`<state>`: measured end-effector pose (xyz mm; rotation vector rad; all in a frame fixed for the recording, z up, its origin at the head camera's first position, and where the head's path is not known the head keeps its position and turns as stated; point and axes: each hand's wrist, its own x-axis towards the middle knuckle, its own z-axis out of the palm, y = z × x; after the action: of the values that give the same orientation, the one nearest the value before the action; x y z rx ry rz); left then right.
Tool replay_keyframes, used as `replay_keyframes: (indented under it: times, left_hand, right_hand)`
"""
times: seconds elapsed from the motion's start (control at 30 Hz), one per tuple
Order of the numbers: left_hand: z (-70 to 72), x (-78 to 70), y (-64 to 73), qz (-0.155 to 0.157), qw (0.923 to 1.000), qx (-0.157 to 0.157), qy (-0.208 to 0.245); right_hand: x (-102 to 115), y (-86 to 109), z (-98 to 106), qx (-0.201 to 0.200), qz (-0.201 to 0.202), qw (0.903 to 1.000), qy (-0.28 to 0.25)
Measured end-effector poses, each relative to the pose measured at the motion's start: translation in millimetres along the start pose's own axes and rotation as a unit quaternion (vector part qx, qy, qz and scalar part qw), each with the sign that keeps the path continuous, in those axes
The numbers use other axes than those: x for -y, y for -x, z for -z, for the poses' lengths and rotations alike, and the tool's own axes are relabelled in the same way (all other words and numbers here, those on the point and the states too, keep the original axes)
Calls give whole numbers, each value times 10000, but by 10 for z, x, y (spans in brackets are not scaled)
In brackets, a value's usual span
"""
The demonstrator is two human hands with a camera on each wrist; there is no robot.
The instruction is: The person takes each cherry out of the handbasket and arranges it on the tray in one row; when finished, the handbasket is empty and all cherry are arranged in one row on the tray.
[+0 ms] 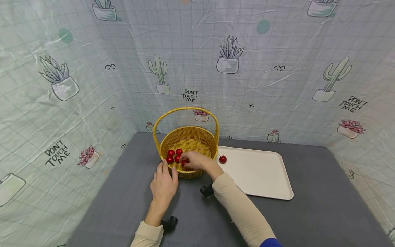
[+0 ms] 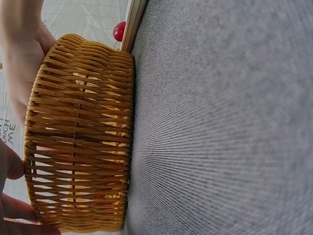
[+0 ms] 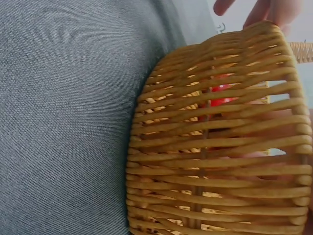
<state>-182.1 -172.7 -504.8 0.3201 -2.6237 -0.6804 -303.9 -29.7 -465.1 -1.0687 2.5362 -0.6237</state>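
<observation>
A yellow wicker basket (image 1: 189, 175) with a tall arched handle stands on the grey cloth. Several red cherries (image 1: 171, 153) lie in its left part. My right hand (image 1: 197, 160) reaches in over the near right rim, its thumb and fingertips pinching a cherry (image 1: 184, 162) that they partly cover. Through the weave, the right wrist view shows red fruit (image 3: 220, 93) inside. At the basket's front left, my left hand (image 1: 164, 183) rests its spread, fairly straight fingers (image 2: 17, 208) against the rim. One cherry (image 1: 223, 159) with a stem lies on the white tray (image 1: 262, 175).
The tray is directly right of the basket, its corner close to the basket's side. Behind the table hangs a wrinkled cloth (image 1: 197, 79) printed with cactus pots. Each wrist carries a black camera mount (image 1: 169, 224). Grey cloth (image 1: 321, 192) covers the table.
</observation>
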Motion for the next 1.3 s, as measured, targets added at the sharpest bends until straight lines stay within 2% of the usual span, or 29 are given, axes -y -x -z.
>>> replay_keyframes:
  times: [0.23,0.47,0.73,0.97,1.13,1.3]
  left_hand:
    - [-11,6,-6,-16,10000,-26,-5]
    - [-15,19,-14,-26,10000,-54,-7]
    - [-21,24,-9,-94,9999,-66,-11]
    - [-19,24,-10,-115,9999,-118,-26]
    - [-21,28,-7,-97,9999,-93,-22]
    - [-26,31,-6,-94,9999,-88,1]
  right_hand:
    - [37,74,98,-145,280,9995,99]
    - [81,125,163,-290,308,9990,139]
    - [66,237,202,-831,215,9960,-246]
    - [79,372,299,-1056,174,9938,-287]
    - [66,490,354,-1324,176,9905,-329]
    - [9,624,388,-1622,148,9847,-624]
